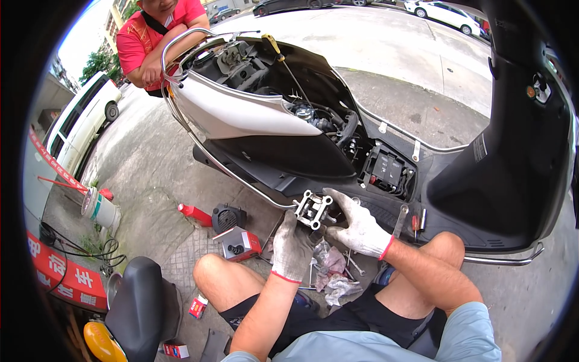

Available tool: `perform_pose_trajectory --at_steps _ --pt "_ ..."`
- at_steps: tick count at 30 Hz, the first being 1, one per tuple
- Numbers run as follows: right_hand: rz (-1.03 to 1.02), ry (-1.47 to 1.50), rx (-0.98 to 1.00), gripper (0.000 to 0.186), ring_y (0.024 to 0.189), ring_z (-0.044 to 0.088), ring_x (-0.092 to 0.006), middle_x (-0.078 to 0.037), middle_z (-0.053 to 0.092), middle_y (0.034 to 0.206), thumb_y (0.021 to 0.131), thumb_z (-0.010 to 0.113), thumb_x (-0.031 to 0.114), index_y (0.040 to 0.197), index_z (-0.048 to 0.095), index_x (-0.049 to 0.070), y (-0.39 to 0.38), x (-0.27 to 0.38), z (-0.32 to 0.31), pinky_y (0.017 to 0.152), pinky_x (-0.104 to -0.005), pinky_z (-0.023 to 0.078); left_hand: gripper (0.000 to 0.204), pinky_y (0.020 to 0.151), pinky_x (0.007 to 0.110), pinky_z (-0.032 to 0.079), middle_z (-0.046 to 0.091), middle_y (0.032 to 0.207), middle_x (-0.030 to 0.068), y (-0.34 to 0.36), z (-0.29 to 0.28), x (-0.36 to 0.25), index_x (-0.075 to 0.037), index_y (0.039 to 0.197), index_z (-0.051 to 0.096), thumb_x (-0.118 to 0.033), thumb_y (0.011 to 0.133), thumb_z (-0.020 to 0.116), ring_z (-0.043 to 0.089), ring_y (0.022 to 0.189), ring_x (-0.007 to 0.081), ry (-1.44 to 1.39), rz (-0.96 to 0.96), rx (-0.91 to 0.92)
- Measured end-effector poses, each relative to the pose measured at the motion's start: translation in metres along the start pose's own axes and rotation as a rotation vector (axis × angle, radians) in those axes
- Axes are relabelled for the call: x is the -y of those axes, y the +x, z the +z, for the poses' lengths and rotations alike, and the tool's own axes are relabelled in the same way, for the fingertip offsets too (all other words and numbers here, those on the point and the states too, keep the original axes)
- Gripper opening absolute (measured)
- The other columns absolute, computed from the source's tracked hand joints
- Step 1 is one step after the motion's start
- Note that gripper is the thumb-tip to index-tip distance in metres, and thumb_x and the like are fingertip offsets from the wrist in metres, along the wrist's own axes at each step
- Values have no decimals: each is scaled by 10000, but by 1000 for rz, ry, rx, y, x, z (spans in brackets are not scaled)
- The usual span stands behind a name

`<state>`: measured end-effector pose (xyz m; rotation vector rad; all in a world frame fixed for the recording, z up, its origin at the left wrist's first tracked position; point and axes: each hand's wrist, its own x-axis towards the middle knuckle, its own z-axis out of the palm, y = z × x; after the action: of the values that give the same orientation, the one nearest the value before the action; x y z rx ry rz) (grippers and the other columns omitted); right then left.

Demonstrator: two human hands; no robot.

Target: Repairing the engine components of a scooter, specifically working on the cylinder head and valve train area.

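Pavement: outdoor concrete spreads across my remote view, with a parked white van at left and a person in a red top by the scooter's rail.
Scooter: its white side panel faces me, the engine bay lies open above it, and a yellow-handled screwdriver leans in that opening.
Metal part: I have the pale, frame-like metal part raised off the ground, between both gloves and in front of the scooter's footboard.
Left grip: my left grip is clamped on the part's left and lower side.
Right grip: thumb and forefinger of my right grip sit around the part's right side; whether they press on it, I cannot tell.
Step in hand: I judge it to be close handling of the loose part.
Next move: I'd say it calls for a firm left hold while the right fingers settle.
Footboard: a wrench and a red-handled tool lie there.
Ground beside the knees: an open box, a red bottle, crumpled plastic.
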<state>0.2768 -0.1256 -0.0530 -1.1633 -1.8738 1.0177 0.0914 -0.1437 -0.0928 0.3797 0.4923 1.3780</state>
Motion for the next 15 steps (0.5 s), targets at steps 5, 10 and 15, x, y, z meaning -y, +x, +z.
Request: perform_pose_trajectory --at_steps 5,10,15 --pt "-35 -34 1 745 1325 544 -312 -214 557 1403 817 725 118 1496 425 52 1 3 -8 1135 -387 424 425 831 381 620 651 1270 133 -3 7 6 -18 1365 504 -334 1092 425 674 1092 242 43 21 -34" --pt "-43 -48 -16 665 1290 559 -323 -200 570 1366 835 680 109 1458 461 31 1 3 -12 1121 -389 426 420 892 397 572 666 1248 102 -5 12 10 -39 1336 552 -325 1027 550 668 1103 232 146 79 -37" --pt "-32 -19 22 620 1301 562 -281 -185 593 1354 827 683 85 1417 507 16 2 10 -24 1137 -375 416 443 883 406 584 673 1235 127 -2 15 5 -18 1335 558 -325 1016 563 684 1067 249 208 33 16"
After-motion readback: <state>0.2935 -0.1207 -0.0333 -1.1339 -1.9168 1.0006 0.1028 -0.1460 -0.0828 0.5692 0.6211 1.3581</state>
